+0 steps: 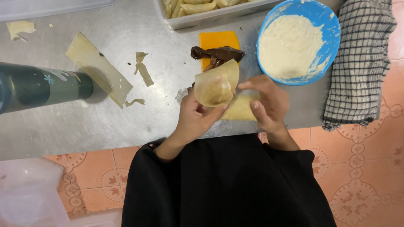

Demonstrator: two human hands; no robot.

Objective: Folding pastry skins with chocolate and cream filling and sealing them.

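My left hand [195, 118] holds a thin pale pastry sheet [216, 86] folded into a cone, thumb pressed on its lower edge. My right hand [267, 103] pinches the sheet's right side, fingers curled over the trailing strip [240, 108] that lies on the metal tray. Just behind the cone sit a brown piping bag of dark filling [216, 54] and an orange block [219, 40]. A blue bowl [332, 29] of white paste stands to the right of them.
A round metal tray [126, 122] carries a spare pastry strip [99, 67] and torn scraps. A dark green bottle [40, 86] lies at left. A clear tub of folded pastries [202, 12] sits at the back, a checked cloth [360, 63] at right, a plastic container [29, 193] lower left.
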